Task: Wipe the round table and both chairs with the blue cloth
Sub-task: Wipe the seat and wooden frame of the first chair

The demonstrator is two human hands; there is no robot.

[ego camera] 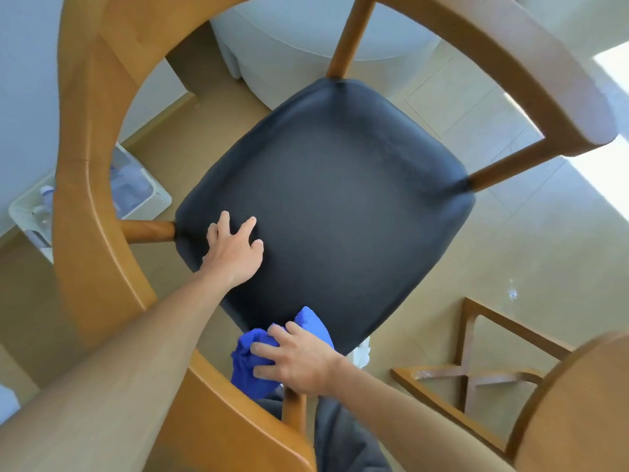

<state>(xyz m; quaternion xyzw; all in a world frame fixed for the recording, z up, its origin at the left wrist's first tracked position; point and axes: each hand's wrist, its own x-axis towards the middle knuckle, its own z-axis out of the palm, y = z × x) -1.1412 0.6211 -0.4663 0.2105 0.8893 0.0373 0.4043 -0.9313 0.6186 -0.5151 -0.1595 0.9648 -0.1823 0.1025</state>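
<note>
A wooden chair (pixel 85 185) with a curved backrest and arms fills the view; its dark padded seat (pixel 340 199) lies in the middle. My left hand (pixel 235 250) rests on the near left part of the seat, fingers spread and slightly bent. My right hand (pixel 296 359) holds the bunched blue cloth (pixel 248 366) against the seat's near edge, fingers curled over it. The round wooden table (pixel 578 403) shows its rim at the lower right.
A white bed (pixel 289 46) stands beyond the chair. A clear plastic bin (pixel 143 189) with bottles sits on the floor at the left by the wall. The table's crossed wooden base (pixel 466 373) lies at the lower right. Beige tiled floor surrounds everything.
</note>
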